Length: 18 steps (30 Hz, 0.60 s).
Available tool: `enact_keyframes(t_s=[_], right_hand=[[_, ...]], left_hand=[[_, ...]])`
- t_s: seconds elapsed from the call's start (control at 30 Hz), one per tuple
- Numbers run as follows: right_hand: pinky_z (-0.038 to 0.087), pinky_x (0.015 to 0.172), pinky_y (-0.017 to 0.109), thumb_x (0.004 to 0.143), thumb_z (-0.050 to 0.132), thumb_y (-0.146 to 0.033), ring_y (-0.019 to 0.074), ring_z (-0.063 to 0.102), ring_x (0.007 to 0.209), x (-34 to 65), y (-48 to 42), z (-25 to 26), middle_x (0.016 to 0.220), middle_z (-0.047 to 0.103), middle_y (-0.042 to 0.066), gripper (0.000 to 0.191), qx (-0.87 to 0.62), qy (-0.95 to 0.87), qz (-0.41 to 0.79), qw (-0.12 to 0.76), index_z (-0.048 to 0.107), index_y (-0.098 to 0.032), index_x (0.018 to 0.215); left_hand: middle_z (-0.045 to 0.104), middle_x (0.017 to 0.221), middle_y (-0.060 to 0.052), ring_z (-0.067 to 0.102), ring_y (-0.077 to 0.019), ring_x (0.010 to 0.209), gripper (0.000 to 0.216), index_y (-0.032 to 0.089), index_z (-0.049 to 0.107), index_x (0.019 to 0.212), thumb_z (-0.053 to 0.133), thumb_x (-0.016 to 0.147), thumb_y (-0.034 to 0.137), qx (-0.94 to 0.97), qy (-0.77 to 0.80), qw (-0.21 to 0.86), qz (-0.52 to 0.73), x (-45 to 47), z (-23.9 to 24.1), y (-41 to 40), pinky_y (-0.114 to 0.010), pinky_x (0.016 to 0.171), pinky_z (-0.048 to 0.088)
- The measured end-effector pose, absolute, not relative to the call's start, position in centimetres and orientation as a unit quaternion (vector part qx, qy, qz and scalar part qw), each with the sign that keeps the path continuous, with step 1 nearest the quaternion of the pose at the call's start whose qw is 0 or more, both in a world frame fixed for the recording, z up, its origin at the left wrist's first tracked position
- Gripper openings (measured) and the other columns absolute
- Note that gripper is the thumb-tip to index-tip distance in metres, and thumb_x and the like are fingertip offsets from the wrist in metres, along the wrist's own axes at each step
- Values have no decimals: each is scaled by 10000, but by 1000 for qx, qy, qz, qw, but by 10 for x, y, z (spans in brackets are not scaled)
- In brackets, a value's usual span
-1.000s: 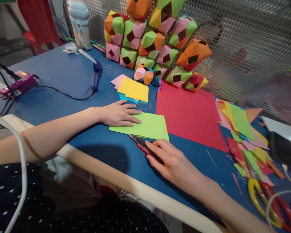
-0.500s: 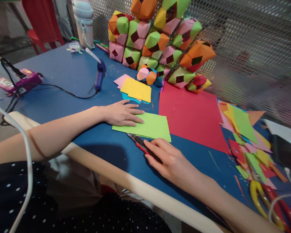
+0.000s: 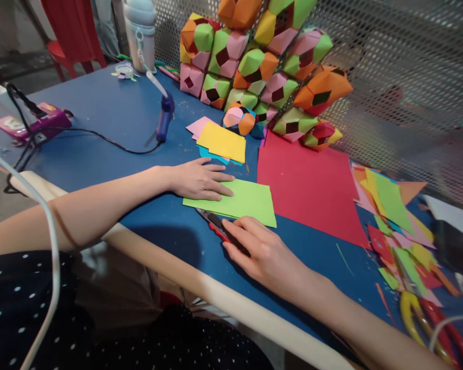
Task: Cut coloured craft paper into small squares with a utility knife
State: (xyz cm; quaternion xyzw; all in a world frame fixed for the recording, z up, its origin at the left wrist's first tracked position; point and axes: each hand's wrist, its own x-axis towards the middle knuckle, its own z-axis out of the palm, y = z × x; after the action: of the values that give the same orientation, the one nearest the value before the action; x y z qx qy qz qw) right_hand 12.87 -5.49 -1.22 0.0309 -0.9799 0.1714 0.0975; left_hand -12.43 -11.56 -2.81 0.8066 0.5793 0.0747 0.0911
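Observation:
My left hand [image 3: 202, 179] lies flat with fingers spread on the left part of the green paper [image 3: 250, 200], pressing it to the blue table. The paper looks like more than one layer along its near edge. In my right hand [image 3: 260, 244] is a red and black utility knife [image 3: 218, 226], its blade pointing left beside the near edge of the paper. Whether the blade touches the paper I cannot tell. Just beyond my left hand lie yellow sheets [image 3: 224, 143] over pink and blue ones. A large red sheet [image 3: 308, 187] lies right of the green paper.
A blue glue gun [image 3: 165, 117] stands at the back left, corded toward a purple box [image 3: 42, 123]. Folded paper modules [image 3: 250, 67] are stacked against the perforated metal panel. Paper scraps [image 3: 401, 231] and yellow-handled scissors [image 3: 411, 313] lie at right. A white cable [image 3: 50, 241] crosses the left side.
The knife and my right hand have slid slightly left along the paper's near edge. My left hand stays on the paper. The whole view has shifted a little.

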Motion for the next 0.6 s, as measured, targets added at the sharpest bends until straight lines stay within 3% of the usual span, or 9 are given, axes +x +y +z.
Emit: enact_keyframes(t_s=[0.27, 0.6], right_hand=[[578, 735, 418, 961, 470, -199, 225, 600, 848, 122, -60, -11, 943, 602, 137, 344, 35, -980, 175, 88, 576, -71, 1262], [577, 718, 404, 958, 470, -196, 230, 603, 845, 115, -64, -12, 943, 604, 139, 350, 47, -980, 170, 93, 575, -66, 1266]], left_hand=[[380, 1545, 73, 291, -258, 1454, 431, 439, 525, 1359, 380, 958, 502, 806, 580, 91, 78, -124, -28, -117, -450, 1174, 129], [469, 1490, 45, 372, -299, 1414, 376, 425, 602, 1288, 477, 935, 458, 811, 565, 82, 128, -124, -31, -116, -508, 1158, 203]])
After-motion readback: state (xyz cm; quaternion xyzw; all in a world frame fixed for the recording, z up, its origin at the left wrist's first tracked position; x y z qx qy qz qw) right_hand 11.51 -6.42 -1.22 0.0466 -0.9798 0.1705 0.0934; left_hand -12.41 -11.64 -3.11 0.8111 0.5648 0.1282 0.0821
